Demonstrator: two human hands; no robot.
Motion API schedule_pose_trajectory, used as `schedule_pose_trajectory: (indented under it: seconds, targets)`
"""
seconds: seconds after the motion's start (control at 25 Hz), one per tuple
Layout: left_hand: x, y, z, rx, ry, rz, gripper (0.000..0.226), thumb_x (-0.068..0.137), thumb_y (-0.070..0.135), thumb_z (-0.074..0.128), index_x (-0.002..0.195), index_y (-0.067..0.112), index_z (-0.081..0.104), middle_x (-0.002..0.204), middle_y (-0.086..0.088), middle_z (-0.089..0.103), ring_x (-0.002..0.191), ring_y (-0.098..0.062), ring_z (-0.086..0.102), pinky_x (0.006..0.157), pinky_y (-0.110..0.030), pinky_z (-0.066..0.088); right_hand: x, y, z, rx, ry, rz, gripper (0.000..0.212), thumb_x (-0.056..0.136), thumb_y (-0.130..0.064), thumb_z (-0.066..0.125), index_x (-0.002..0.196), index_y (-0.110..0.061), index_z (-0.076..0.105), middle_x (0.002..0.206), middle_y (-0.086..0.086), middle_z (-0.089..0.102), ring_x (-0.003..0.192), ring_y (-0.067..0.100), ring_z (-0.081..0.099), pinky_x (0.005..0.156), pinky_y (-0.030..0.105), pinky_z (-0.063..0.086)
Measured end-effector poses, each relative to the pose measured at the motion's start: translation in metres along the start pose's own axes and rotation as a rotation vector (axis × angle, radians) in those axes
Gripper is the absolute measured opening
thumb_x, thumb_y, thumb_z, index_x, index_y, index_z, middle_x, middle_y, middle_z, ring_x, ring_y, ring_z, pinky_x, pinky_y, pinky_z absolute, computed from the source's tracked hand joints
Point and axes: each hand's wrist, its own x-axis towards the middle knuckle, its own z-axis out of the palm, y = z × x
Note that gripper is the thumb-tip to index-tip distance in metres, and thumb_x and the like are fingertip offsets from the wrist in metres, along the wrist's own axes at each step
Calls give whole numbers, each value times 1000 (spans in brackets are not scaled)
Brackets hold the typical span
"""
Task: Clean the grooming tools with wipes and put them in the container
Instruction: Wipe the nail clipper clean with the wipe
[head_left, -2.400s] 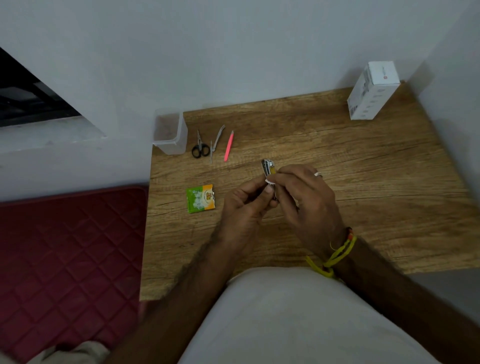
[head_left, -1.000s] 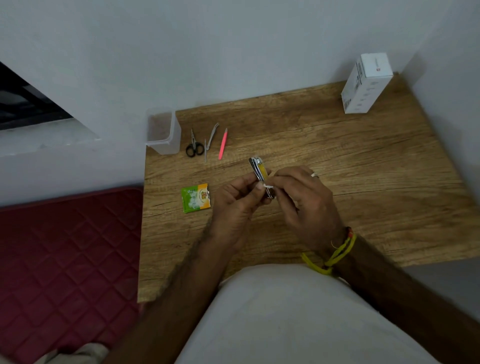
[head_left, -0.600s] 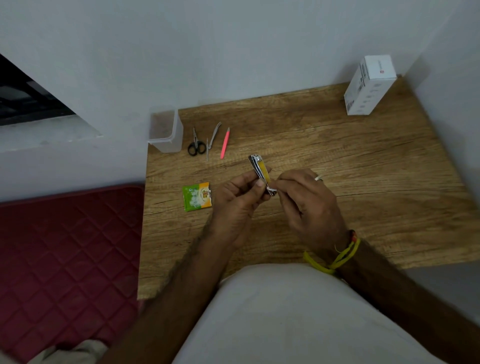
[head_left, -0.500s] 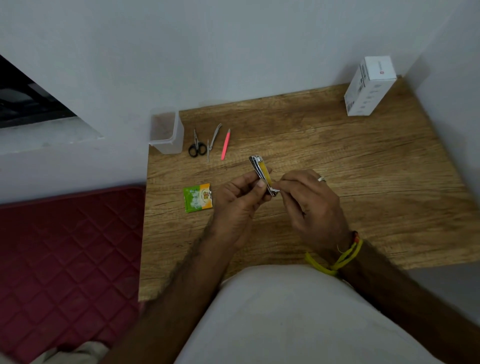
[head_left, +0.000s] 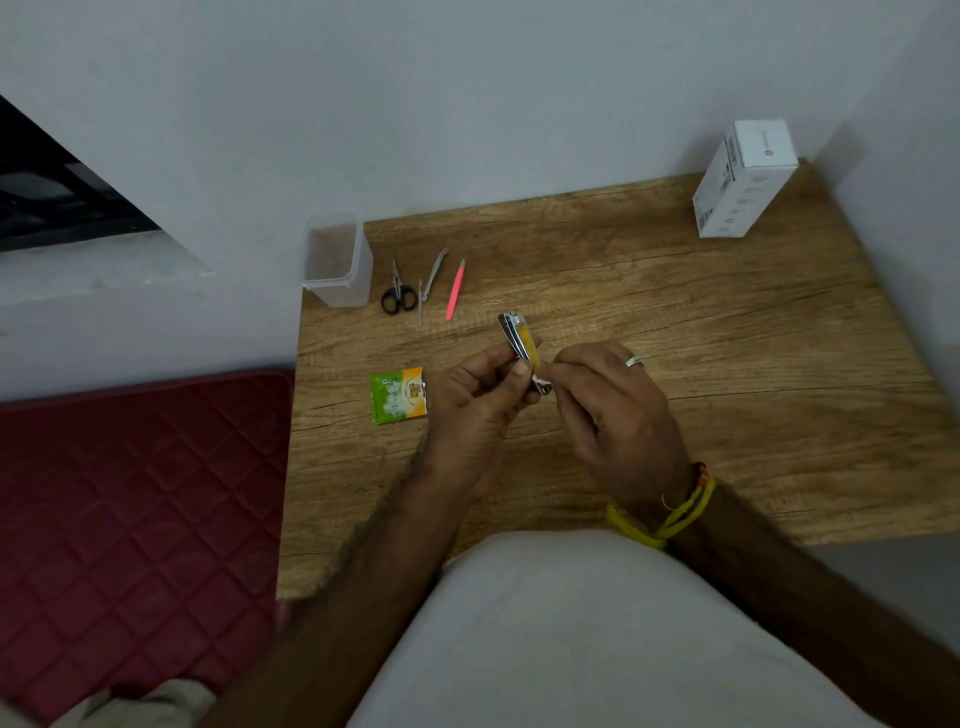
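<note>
Presently, from left: empty container (head_left: 337, 260), scissors (head_left: 397, 296), cuticle tool (head_left: 430, 280) and pink tweezers (head_left: 455, 291) await cleaning. Left hand (head_left: 478, 395) pinches the nail clipper (head_left: 522, 348) above the desk (head_left: 727, 338); right hand (head_left: 613, 410) pinches a wipe scrap against it. Next: finish wiping, deposit in container.

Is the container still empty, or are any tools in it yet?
Empty, as far as shows: the container is clear, with nothing visible inside. Scissors, nipper and tweezers lie beside it on the table.
</note>
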Motion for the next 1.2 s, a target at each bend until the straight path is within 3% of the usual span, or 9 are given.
schedule_pose_trajectory:
  seconds: [0.4, 0.6, 1.0, 1.2]
  targets:
    - [3, -3, -3, -59, -1, -5, 25, 95, -4, 55, 108, 9, 71, 90, -1, 73, 84, -10, 65, 77, -23, 55, -7, -2, 1, -21, 15, -43, 18, 89, 7, 67, 104, 4, 74, 99, 15, 70, 89, 28, 65, 81, 35, 52]
    - [0, -6, -3, -8, -22, 8, 26, 94, -4, 55, 110, 9, 70, 93, -3, 74, 86, -14, 63, 74, -22, 54, 4, -3, -1, 47, 46, 88, 16, 91, 4, 66, 104, 2, 73, 99, 12, 69, 90, 26, 65, 86, 28, 48]
    - [-3, -11, -4, 44, -46, 29, 23, 94, -1, 59, 107, 11, 72, 97, -4, 74, 87, -15, 65, 74, -23, 54, 12, -2, 2, 8, 57, 71, 15, 92, 2, 66, 105, 3, 73, 100, 14, 68, 89, 28, 63, 81, 38, 51]
    - [-4, -12, -4, 64, -76, 59, 26, 91, 5, 62, 116, 5, 69, 105, -11, 73, 91, -18, 65, 74, -24, 54, 21, 0, 2, -8, 93, 86, 17, 91, 4, 65, 106, 2, 73, 102, 13, 69, 91, 28, 64, 90, 26, 47]
